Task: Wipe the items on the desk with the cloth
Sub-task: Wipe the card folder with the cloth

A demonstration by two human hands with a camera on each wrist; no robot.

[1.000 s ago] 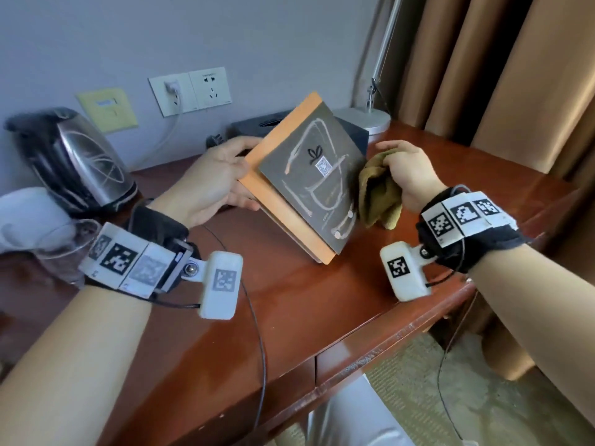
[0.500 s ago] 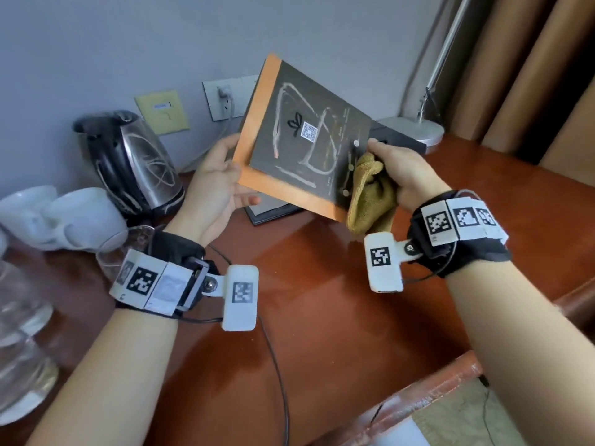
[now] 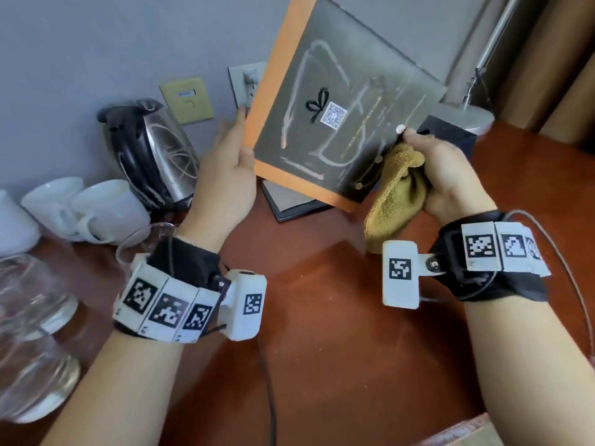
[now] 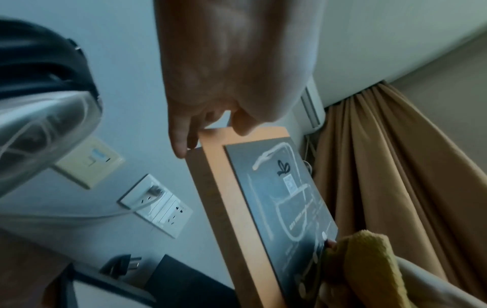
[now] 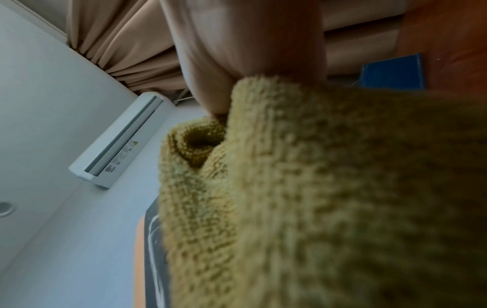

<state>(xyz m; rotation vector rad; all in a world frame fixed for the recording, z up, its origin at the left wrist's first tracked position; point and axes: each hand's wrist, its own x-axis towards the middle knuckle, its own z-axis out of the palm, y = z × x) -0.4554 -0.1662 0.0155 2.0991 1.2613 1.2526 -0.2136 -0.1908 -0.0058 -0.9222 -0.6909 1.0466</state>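
A flat orange-edged box with a dark grey cover [image 3: 335, 107] [image 4: 263, 200] is held up above the red-brown desk [image 3: 322, 333], tilted toward me. My left hand [image 3: 231, 162] [image 4: 210, 129] grips its left edge, thumb on the front, fingers behind. My right hand [image 3: 438, 169] holds a bunched yellow cloth [image 3: 396, 194] [image 4: 368, 266] [image 5: 316, 198] against the box's lower right corner, thumb pressing on the cover. In the right wrist view the cloth fills most of the picture and only a strip of the box [image 5: 150, 260] shows.
A steel kettle [image 3: 151, 156] stands at the back left beside two white cups [image 3: 87, 210] and glass jars [image 3: 29, 333]. A dark folder [image 3: 289, 204] lies under the box. A black box [image 3: 450, 136] and lamp base [image 3: 467, 114] sit back right. Curtains [image 3: 563, 59] hang right.
Both hands have lifted the box higher and closer to me, off the desk. The cloth hand came along at the box's lower right corner.
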